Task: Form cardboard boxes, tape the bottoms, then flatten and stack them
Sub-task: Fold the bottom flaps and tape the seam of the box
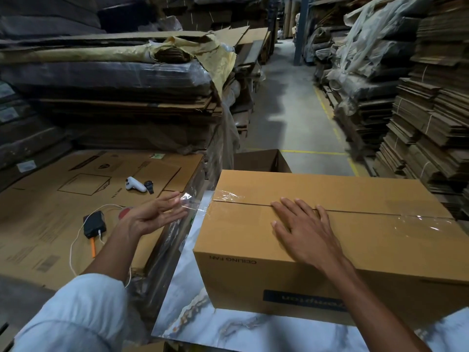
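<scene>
Warehouse aisle, stacked flat brown corrugated sheets [114,102] rising beyond the left grip, bundled cardboard stacks [431,110] beyond the right.

Formed tan cardboard box [317,250] upside down on the white marbled bench [228,331], directly under the right grip, print inverted on the near side. Bottom flaps shut, meeting at a centre seam. Probably light, being an empty shell; panels stiff, yet likely to give if pressed mid-flap. Smooth faces, a little slippery to a flat palm. Best taken by opposite lower edges or corners for lifting; for flattening, pressure at diagonal corners, judging by the shape.

Strip of clear glossy packing tape [228,196] along the seam, from the far end of the box toward the left grip, its free end stretched off the box edge to the left fingertips [181,199]. Thin, sticky, prone to wrinkling and to folding on itself.

Right hand [302,229] flat and spread wide, palm down on the near flap, fingertips touching the seam, clasping nothing, just pressing.

Left hand [152,217] just off the box's left end, palm up, fingers loosely open; tape end seems stuck to the fingertips rather than pinched, hard to tell.

Past the left grip, on printed flat cardboard: a small black device with a white cable [94,224] and a white handheld controller [135,185].
</scene>
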A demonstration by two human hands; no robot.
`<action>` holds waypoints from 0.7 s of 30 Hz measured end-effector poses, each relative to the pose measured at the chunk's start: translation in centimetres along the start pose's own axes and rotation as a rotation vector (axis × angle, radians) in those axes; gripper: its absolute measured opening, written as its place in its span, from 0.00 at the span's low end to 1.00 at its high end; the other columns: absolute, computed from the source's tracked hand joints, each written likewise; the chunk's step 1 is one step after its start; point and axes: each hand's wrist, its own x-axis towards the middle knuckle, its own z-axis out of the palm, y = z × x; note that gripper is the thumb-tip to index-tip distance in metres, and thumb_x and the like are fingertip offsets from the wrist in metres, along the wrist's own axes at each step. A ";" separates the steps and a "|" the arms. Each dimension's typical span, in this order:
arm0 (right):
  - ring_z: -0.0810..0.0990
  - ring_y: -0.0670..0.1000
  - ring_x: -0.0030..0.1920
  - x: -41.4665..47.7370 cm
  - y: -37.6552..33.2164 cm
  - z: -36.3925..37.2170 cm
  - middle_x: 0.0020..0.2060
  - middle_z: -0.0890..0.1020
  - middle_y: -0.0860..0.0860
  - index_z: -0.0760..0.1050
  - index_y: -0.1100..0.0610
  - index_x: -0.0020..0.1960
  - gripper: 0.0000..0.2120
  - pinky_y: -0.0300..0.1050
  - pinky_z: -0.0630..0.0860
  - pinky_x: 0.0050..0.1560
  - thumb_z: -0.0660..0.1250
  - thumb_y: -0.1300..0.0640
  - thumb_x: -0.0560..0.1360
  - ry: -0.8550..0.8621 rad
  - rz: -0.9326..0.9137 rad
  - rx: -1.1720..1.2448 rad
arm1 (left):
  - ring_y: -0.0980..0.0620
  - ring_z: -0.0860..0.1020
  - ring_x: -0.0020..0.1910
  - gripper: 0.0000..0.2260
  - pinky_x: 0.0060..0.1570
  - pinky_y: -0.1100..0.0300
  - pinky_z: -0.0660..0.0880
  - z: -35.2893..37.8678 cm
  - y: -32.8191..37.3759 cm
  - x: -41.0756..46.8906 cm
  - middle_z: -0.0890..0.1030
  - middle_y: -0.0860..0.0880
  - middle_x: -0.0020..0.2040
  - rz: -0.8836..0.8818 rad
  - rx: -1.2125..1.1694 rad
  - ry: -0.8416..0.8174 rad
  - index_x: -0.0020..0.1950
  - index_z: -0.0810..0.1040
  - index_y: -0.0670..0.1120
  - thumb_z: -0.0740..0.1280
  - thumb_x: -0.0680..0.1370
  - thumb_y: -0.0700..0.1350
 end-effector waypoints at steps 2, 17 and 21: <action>0.48 0.47 0.81 0.0 -0.1 0.0 0.81 0.52 0.40 0.51 0.38 0.81 0.27 0.60 0.39 0.79 0.45 0.36 0.82 -0.001 0.003 0.004 | 0.37 0.84 0.57 0.23 0.45 0.45 0.84 0.0 0.2 0.4 0.81 0.36 0.63 0.005 -0.049 -0.021 0.69 0.74 0.37 0.65 0.73 0.29; 0.50 0.48 0.81 0.0 -0.3 -0.1 0.81 0.56 0.41 0.54 0.38 0.80 0.27 0.61 0.40 0.79 0.47 0.36 0.82 0.007 0.006 0.048 | 0.53 0.78 0.53 0.10 0.54 0.55 0.78 4.0 -0.7 0.2 0.79 0.51 0.59 0.750 0.655 0.634 0.60 0.75 0.50 0.68 0.80 0.41; 0.55 0.49 0.80 -0.1 -0.6 -0.5 0.79 0.61 0.43 0.59 0.42 0.79 0.26 0.63 0.43 0.79 0.49 0.38 0.82 0.048 -0.005 0.076 | 0.58 0.76 0.54 0.08 0.52 0.65 0.72 13.7 -5.2 -4.1 0.79 0.55 0.55 1.185 0.990 0.223 0.59 0.78 0.49 0.67 0.81 0.41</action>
